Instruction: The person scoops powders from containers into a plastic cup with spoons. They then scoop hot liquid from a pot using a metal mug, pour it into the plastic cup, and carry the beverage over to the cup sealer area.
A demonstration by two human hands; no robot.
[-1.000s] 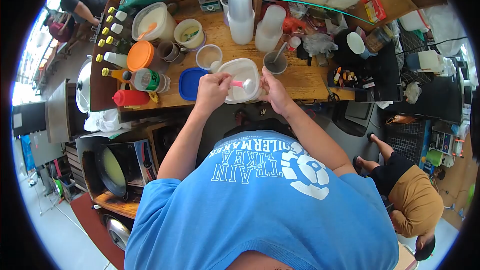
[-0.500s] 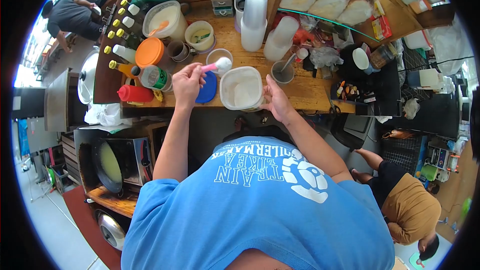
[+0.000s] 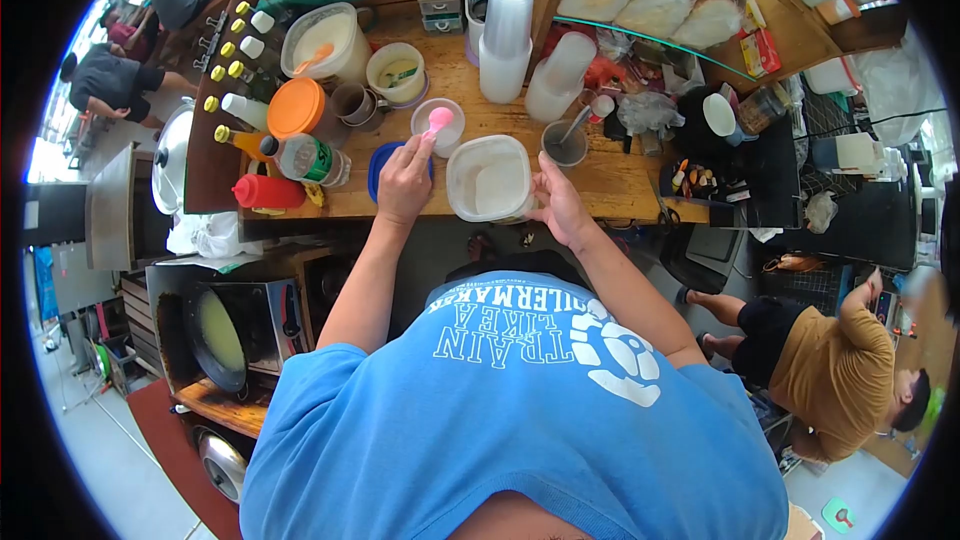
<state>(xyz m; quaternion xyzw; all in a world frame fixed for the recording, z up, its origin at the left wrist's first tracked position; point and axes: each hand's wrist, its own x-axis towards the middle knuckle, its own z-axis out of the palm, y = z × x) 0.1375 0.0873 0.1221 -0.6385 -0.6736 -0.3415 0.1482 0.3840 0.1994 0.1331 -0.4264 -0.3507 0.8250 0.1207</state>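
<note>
My left hand (image 3: pixel 404 183) grips the handle of a pink spoon (image 3: pixel 439 119), whose pink bowl is over a clear plastic cup (image 3: pixel 452 130) on the wooden table. No white heap shows on the spoon. My right hand (image 3: pixel 558 202) holds the side of a square plastic tub (image 3: pixel 462 185) near the table's front edge. White powder lies inside that tub. Partly behind my left hand is a blue lid (image 3: pixel 381 172). Just beyond my right hand stands a grey cup (image 3: pixel 566 148) with a utensil in it.
Bottles, a red squeeze bottle (image 3: pixel 270 191) and an orange-lidded jar (image 3: pixel 297 108) line the left. Stacked clear cups (image 3: pixel 507 55) stand at the back. Scissors (image 3: pixel 664 205) lie right. A pan (image 3: pixel 218 340) is lower left. A person in a brown shirt (image 3: pixel 830 365) is at right; others are upper left.
My left hand has moved right with the spoon, now over the clear cup. The white heap on the spoon no longer shows. The tub has shifted slightly right in view.
</note>
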